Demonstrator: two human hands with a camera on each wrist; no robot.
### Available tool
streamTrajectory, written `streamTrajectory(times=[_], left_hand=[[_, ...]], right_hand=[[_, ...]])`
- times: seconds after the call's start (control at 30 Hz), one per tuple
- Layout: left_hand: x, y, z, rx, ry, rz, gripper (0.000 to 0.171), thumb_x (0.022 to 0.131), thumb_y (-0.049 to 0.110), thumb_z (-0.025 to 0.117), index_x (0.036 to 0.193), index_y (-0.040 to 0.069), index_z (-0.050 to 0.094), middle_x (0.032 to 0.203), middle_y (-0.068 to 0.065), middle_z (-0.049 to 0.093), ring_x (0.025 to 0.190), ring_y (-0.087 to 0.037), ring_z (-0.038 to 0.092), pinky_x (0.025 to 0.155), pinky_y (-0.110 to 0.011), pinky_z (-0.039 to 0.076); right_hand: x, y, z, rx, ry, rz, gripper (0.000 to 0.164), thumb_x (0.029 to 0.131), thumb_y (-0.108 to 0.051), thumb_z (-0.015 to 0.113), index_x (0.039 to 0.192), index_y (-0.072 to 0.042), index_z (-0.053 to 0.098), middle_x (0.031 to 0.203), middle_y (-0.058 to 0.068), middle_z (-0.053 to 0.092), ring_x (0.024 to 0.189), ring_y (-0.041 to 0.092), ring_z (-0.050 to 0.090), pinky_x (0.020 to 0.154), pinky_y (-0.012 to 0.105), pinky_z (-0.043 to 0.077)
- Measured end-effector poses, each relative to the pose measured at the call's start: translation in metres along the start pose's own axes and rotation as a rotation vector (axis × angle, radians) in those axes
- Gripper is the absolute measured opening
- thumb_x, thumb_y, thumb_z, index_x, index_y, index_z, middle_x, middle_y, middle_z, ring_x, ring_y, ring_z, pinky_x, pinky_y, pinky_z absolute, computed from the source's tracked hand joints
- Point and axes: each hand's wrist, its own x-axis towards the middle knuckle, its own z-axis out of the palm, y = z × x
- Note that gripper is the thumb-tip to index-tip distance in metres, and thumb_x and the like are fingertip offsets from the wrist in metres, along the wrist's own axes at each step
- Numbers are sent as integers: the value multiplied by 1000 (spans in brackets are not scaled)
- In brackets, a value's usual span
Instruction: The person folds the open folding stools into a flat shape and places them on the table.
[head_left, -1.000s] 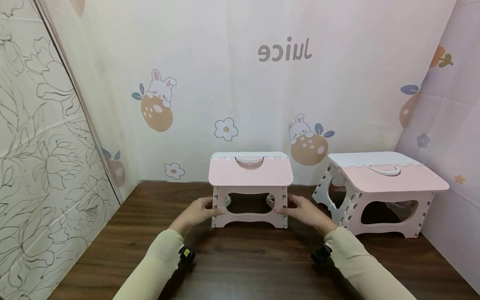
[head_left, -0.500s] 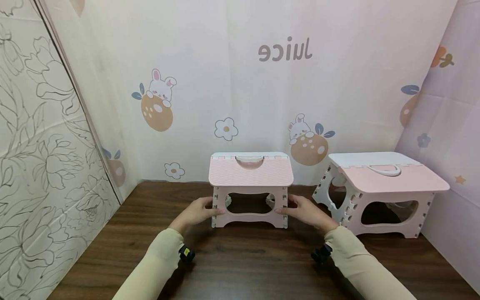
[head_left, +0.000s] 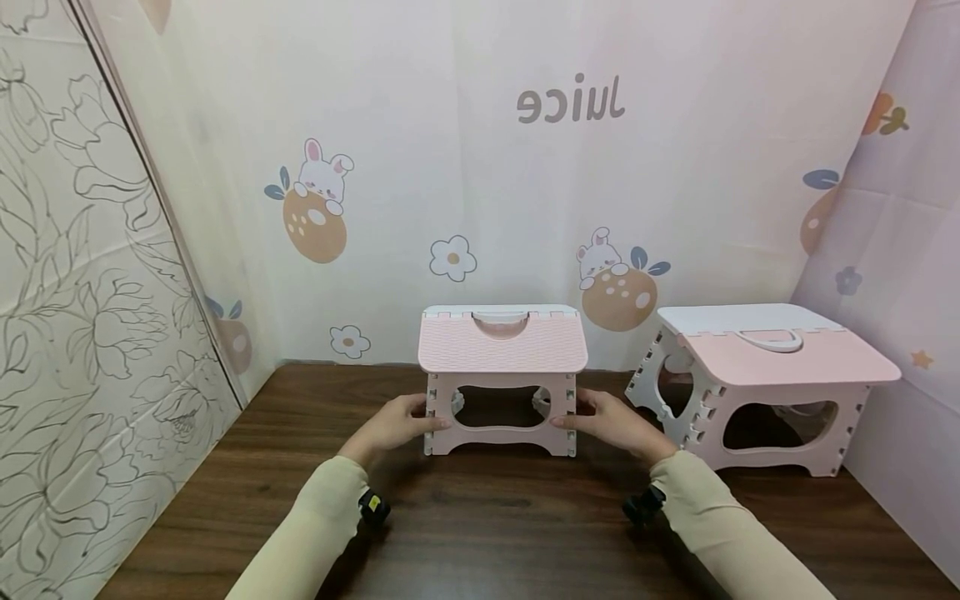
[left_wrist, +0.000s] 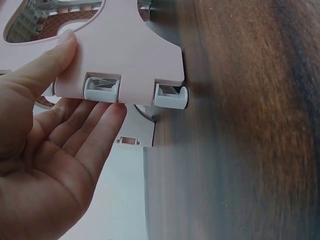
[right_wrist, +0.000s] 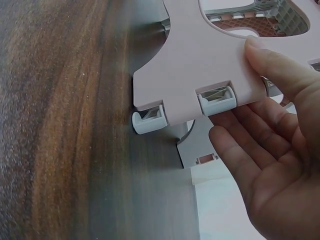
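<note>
A small pink and white folding stool (head_left: 502,346) stands unfolded and upright on the table, its pink legs facing me. My left hand (head_left: 393,427) grips its left leg, the thumb on the pink front and the other fingers around the side edge. On the other side my right hand (head_left: 609,425) holds the right leg in the same way. The left wrist view shows the left thumb (left_wrist: 59,52) pressed on the pink leg panel beside the white hinge (left_wrist: 102,89). In the right wrist view the right thumb (right_wrist: 270,55) lies against the panel near its oval opening.
A larger pink and white folding stool (head_left: 787,358) stands unfolded at the right, close to my right forearm. The dark wooden table (head_left: 480,533) reaches back to a printed curtain (head_left: 510,183). Another flowered curtain (head_left: 90,292) hangs at the left.
</note>
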Motion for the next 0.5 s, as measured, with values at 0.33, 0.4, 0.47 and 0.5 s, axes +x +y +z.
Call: streamTrajectory(times=[0.33, 0.4, 0.47, 0.5], left_hand=[[1, 0, 0, -1, -14, 6, 51, 93, 38, 73, 131, 6, 63, 121, -9, 68, 105, -22, 65, 93, -50, 50], [2, -1, -1, -2, -18, 5, 51, 93, 38, 73, 131, 6, 63, 121, -8, 68, 105, -22, 65, 93, -51, 50], [3, -2, -1, -2, -22, 5, 50, 93, 38, 73, 131, 6, 64, 120, -8, 68, 105, -22, 65, 93, -51, 50], [3, -2, -1, 0, -23, 7, 50, 93, 38, 73, 130, 6, 64, 119, -8, 68, 105, -22, 65, 93, -50, 50]], right_hand=[[1, 0, -2, 17, -9, -11, 69, 92, -40, 74, 146, -5, 49, 137, 17, 57, 121, 33, 57, 98, 59, 44], [1, 1, -2, 25, -9, 0, 69, 93, -38, 73, 147, -5, 47, 140, 18, 55, 124, 35, 55, 99, 61, 42], [1, 1, -2, 29, -10, 4, 69, 93, -38, 73, 148, -5, 47, 142, 19, 53, 125, 36, 53, 100, 63, 41], [1, 1, -2, 33, -13, 6, 69, 92, -38, 73, 147, -5, 47, 142, 19, 53, 125, 36, 53, 100, 62, 41]])
